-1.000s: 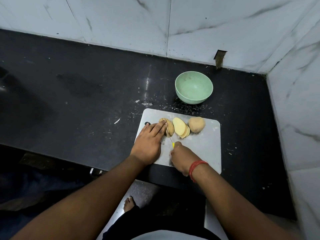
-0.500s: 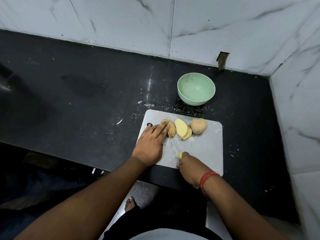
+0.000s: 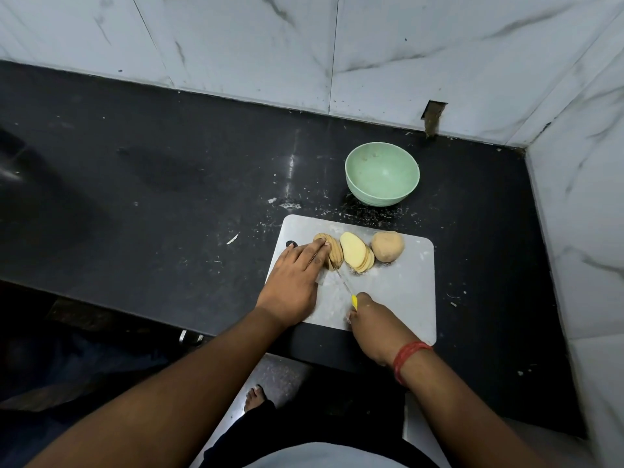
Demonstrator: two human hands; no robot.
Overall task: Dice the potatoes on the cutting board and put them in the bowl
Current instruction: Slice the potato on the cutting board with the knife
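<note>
Right hand (image 3: 373, 327), fingers wrapped on the yellow-handled knife (image 3: 341, 280), had drawn back toward the near edge of the grey rectangular cutting board (image 3: 405, 288), blade still in the sliced unpeeled potato (image 3: 332, 253) steadied by the flat left hand (image 3: 293, 282); slicing continued, pale green bowl (image 3: 382, 175) unfilled beyond the board's far edge.

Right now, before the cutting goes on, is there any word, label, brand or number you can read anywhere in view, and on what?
None: no readable text in this view.
Bowl: plain green, no marking.
Cutting board: bare, no print.
Knife: yellow handle mostly hidden in the right hand; no brand shows.
Wall tiles: only grey veining.
Red wristband: plain thread.
</note>
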